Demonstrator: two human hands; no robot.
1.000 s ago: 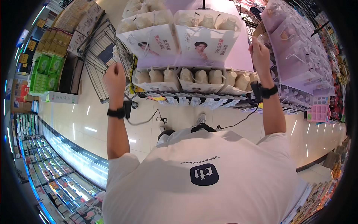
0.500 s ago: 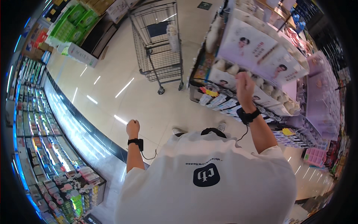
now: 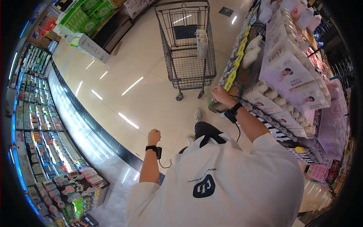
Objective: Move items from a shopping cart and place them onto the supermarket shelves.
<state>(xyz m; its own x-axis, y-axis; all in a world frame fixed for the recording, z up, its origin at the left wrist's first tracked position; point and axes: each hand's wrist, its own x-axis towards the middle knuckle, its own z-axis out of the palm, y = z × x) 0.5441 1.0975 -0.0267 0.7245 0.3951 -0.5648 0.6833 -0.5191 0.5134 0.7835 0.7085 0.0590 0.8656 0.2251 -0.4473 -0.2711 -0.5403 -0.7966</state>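
My left hand (image 3: 154, 135) hangs over the floor on the left side of my body, fingers curled in, with nothing seen in it. My right hand (image 3: 222, 94) is held forward, loosely closed, in front of the near corner of the display stand; no object shows in it. Ahead of me stands a dark wire shopping cart (image 3: 175, 60), its near end a short way beyond my right hand. A pale bottle-shaped pack (image 3: 202, 44) is at the cart's right side. Both wrists wear black bands with cables.
Beside me on the right, a display stand holds white cartons (image 3: 291, 72) with pale bottles and hanging small packs. A curving lit shelf (image 3: 38, 125) of small goods runs along the left. Green packs (image 3: 89, 17) are stacked at the far left, near a white box (image 3: 89, 47).
I have stepped forward, one shoe ahead. My right hand has dropped and moved left, away from the cartons. The cart now appears further right.
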